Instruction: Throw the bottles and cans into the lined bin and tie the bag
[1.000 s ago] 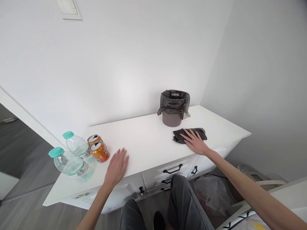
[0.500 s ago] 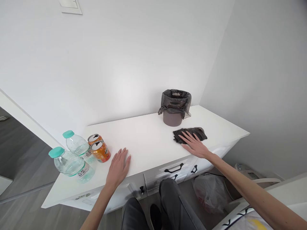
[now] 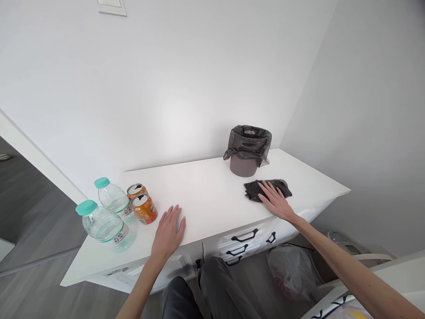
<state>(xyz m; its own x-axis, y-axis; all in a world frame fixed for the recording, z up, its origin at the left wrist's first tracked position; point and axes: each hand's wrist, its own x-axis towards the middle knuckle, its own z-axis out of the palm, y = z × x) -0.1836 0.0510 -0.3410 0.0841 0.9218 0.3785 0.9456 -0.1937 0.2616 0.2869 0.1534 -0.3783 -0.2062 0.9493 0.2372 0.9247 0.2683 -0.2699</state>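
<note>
My left hand [image 3: 168,231] lies flat on the white cabinet top [image 3: 199,199], fingers stretched out, just right of two opened orange soda cans. The nearer can [image 3: 144,208] partly hides the farther can [image 3: 136,189]. My right hand [image 3: 276,201] rests with its fingers spread on a folded black plastic bag [image 3: 254,190]. Behind that bag stands a small brown trash bin [image 3: 243,166], lined with a dark translucent bag [image 3: 249,144] folded over its rim. Two clear bottles with teal caps, the nearer bottle [image 3: 102,225] and the farther bottle [image 3: 114,197], stand at the left end.
The cabinet has black drawer handles [image 3: 245,235] below its front edge. White walls [image 3: 186,79] rise behind and to the right. On the floor at right lies a clear plastic bag [image 3: 292,270]. My knees [image 3: 219,283] are close to the cabinet front.
The view has shifted slightly, so everything on the cabinet appears a little farther right. My knees have moved slightly left. Both hands stay where they were on the cabinet top and the black bag.
</note>
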